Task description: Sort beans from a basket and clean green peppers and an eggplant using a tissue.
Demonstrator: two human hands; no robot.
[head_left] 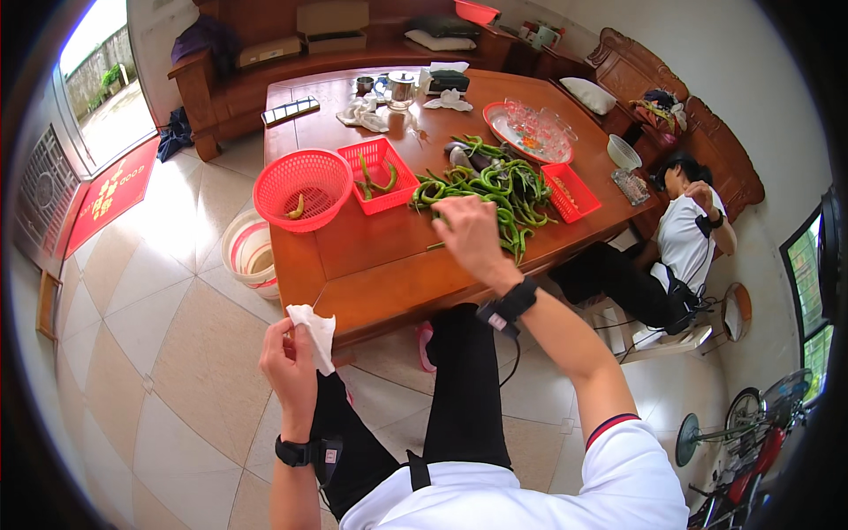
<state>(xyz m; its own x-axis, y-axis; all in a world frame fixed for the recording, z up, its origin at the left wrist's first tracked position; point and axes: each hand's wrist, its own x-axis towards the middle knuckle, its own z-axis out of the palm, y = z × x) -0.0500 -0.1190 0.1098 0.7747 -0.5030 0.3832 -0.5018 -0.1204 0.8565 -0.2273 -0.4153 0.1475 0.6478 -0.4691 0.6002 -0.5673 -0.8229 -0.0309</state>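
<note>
My left hand [291, 358] is closed on a white tissue [314, 336], held up just off the table's near left corner. Over the near left side of a heap of long green peppers [508, 187], my right hand [471, 231] has its fingers curled down, with green pepper showing at the fingertips. The back of the hand hides most of that grip. Left of the heap, a red square basket [389, 201] holds a few green peppers. Beside it stands a red round basket [300, 168] with one yellowish pepper [297, 208]. A dark eggplant [473, 159] lies at the heap's far side.
A small red basket [572, 190] sits right of the heap, near a tray of clear glasses [530, 128]. Metal pot [400, 88], crumpled tissues [360, 113] and phone [290, 110] lie farther back. A bucket [250, 256] stands on the floor; another person [685, 234] sits at right.
</note>
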